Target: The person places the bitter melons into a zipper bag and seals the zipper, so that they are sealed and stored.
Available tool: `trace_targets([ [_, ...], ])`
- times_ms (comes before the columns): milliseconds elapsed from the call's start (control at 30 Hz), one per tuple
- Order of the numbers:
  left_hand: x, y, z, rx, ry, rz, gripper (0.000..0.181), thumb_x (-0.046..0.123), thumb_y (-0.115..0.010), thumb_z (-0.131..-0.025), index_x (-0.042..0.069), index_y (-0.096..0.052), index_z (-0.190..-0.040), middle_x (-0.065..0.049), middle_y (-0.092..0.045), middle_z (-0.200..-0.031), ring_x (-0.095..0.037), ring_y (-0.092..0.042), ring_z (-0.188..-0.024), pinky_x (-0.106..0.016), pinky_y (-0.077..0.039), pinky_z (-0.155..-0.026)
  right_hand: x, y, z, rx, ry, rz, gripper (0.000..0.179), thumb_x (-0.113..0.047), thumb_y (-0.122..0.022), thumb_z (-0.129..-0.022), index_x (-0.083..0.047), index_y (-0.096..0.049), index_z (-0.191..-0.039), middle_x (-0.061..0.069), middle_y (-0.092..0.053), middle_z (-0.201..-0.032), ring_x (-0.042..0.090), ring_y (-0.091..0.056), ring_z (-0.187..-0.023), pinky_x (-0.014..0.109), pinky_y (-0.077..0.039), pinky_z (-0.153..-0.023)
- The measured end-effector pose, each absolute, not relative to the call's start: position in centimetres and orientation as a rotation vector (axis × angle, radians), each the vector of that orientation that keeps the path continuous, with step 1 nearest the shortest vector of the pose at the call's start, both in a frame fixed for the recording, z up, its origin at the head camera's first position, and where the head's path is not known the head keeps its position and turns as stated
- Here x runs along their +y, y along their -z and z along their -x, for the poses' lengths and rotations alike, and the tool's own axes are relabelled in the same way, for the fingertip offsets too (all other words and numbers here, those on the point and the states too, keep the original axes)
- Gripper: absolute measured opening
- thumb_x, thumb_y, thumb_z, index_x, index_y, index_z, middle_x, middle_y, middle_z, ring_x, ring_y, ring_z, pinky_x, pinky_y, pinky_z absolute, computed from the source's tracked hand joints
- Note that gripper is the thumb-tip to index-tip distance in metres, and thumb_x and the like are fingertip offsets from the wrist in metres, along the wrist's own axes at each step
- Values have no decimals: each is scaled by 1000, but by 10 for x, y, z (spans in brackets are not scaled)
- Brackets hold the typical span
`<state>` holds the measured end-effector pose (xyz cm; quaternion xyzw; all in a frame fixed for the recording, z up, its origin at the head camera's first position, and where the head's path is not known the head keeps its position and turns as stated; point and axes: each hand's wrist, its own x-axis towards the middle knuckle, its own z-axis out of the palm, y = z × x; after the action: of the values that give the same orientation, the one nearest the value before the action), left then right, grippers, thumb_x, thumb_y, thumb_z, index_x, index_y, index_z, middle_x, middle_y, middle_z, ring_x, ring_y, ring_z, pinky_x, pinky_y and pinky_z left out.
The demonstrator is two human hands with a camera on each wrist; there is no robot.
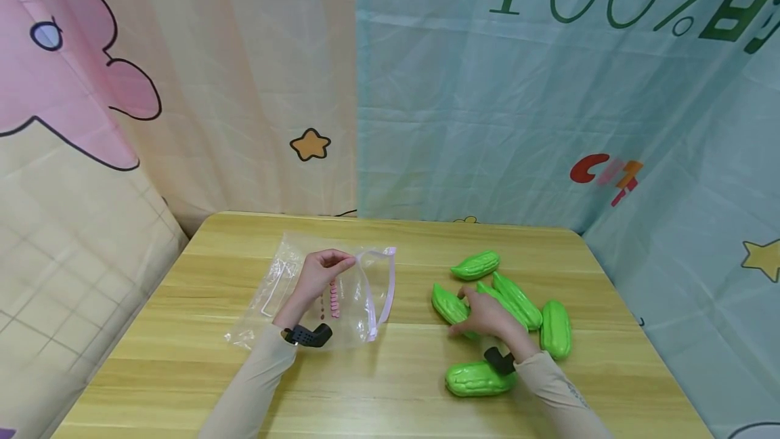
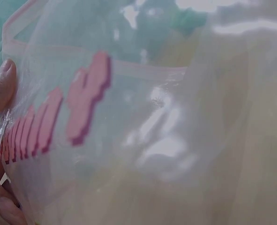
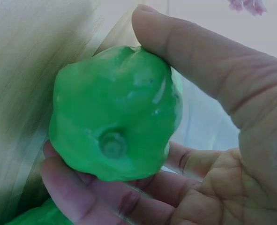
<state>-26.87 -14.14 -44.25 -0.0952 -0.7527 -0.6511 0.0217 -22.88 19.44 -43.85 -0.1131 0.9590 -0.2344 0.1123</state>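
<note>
On the left of the table lies a clear plastic zip bag [image 1: 280, 290] with pink print and a pale pink strip at its mouth, which faces right. My left hand [image 1: 313, 280] pinches the film near that mouth, raising the upper layer so the mouth gapes. The left wrist view looks through the shiny film, the thumb [image 2: 2, 89] at its left edge. My right hand [image 1: 490, 317] holds a glossy green bitter melon [image 1: 447, 303]. In the right wrist view, thumb and fingers curl round this melon [image 3: 112, 112], its stem end facing the camera.
More green bitter melons lie around my right hand: one at the back [image 1: 477, 265], one at the right [image 1: 556, 330] and one in front [image 1: 478, 381], under the right wrist. The wooden table [image 1: 378, 398] ends at a printed curtain [image 1: 439, 120].
</note>
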Motion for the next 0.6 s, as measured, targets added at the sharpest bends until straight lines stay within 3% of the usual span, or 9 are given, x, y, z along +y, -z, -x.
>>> trace_targets([
  [600,-141,441,267,-2335,2017,304,21,14,-70,-88,-4,-69,-97,-4,-69,-88,-16,-58,-81,-28,-45,-73,195,441,229,2862,716,314,60,-31,-85,-69,1,-55,-110,8,-60,-90,20,-55,-78,39,-46,-70],
])
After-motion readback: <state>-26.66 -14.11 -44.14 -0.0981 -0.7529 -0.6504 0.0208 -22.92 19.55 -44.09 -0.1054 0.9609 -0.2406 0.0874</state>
